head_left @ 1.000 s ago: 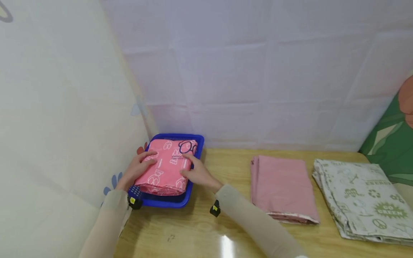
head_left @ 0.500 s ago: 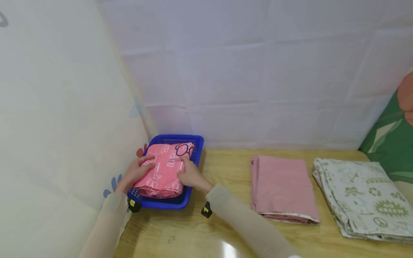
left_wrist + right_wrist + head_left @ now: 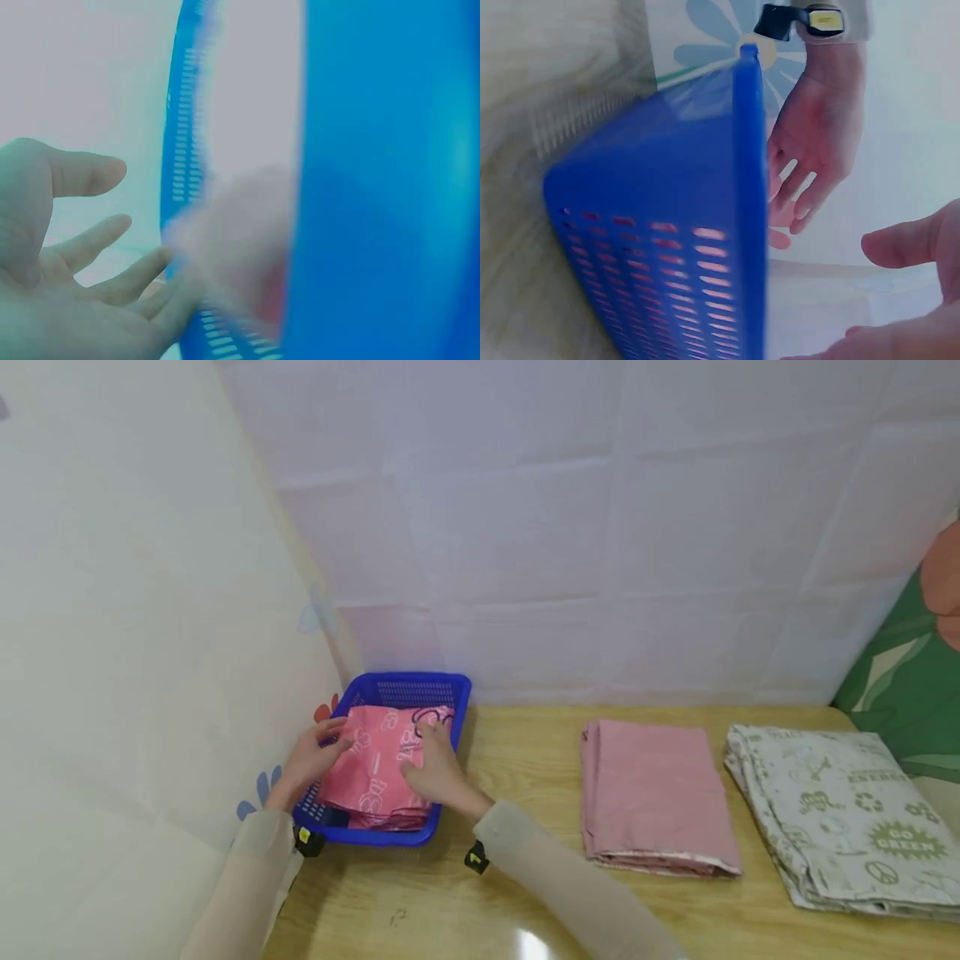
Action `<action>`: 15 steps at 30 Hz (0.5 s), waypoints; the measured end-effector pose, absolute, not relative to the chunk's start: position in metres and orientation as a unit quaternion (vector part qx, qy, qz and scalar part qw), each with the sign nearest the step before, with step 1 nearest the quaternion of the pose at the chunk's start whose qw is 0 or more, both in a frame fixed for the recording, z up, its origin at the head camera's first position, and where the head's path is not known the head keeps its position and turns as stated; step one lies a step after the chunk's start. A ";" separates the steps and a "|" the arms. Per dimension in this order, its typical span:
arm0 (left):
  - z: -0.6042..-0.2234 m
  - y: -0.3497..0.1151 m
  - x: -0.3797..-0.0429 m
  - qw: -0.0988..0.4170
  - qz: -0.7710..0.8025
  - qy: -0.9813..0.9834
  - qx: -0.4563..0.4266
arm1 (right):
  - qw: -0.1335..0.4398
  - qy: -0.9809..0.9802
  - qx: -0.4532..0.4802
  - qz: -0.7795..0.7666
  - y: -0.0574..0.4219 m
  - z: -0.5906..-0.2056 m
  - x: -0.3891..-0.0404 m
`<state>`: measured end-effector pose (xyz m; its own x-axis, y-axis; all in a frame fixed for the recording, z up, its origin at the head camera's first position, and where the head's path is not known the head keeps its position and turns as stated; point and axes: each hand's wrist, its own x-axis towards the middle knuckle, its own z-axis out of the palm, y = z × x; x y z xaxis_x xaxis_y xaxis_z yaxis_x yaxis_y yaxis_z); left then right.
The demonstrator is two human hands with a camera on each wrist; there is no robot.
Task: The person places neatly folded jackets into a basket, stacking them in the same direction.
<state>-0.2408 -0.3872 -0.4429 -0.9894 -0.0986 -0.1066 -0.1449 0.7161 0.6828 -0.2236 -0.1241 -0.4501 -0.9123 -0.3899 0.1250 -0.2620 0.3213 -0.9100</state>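
A folded pink printed cloth [image 3: 378, 764] with white cartoon outlines lies inside the blue plastic basket [image 3: 384, 837], below its rim. My left hand [image 3: 306, 762] is at the basket's left side, its fingertips over the cloth's left edge. In the left wrist view the left hand [image 3: 90, 277] has spread, loosely bent fingers and holds nothing. My right hand [image 3: 438, 772] is over the cloth's right side, thumb and fingers apart. The right wrist view has the right hand [image 3: 915, 322] above the basket rim, thumb apart from the fingers, facing the left hand [image 3: 821, 139].
On the wooden table [image 3: 450, 902] to the right lie a plain pink folded cloth [image 3: 656, 793] and a whitish folded cloth [image 3: 847, 827] with green print. A pale wall sheet [image 3: 150, 652] stands close on the left, another sheet [image 3: 525, 568] behind the basket.
The pink printed cloth has gone down deeper into the basket, exposing more of the basket's back wall. Both hands have let go of it; the right has shifted slightly left with it.
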 end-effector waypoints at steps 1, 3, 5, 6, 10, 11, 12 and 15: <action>-0.441 -0.386 -0.240 0.029 0.371 0.926 -0.064 | 0.054 0.811 -0.203 -0.545 -0.124 -0.448 -0.223; -0.437 -0.382 -0.239 0.026 0.373 0.926 -0.053 | 0.052 0.813 -0.204 -0.543 -0.123 -0.444 -0.221; -0.434 -0.379 -0.238 0.022 0.375 0.926 -0.038 | 0.060 0.814 -0.202 -0.542 -0.122 -0.441 -0.220; -0.433 -0.377 -0.238 0.022 0.375 0.926 -0.032 | 0.069 0.815 -0.198 -0.541 -0.121 -0.441 -0.220; -0.430 -0.369 -0.236 0.023 0.379 0.925 -0.021 | 0.082 0.812 -0.194 -0.544 -0.117 -0.440 -0.219; -0.430 -0.366 -0.236 0.024 0.380 0.924 -0.021 | 0.081 0.810 -0.196 -0.547 -0.115 -0.441 -0.219; -0.430 -0.364 -0.236 0.025 0.379 0.925 -0.021 | 0.079 0.808 -0.197 -0.550 -0.113 -0.441 -0.219; -0.429 -0.358 -0.233 0.021 0.378 0.925 -0.018 | 0.071 0.804 -0.207 -0.553 -0.108 -0.444 -0.218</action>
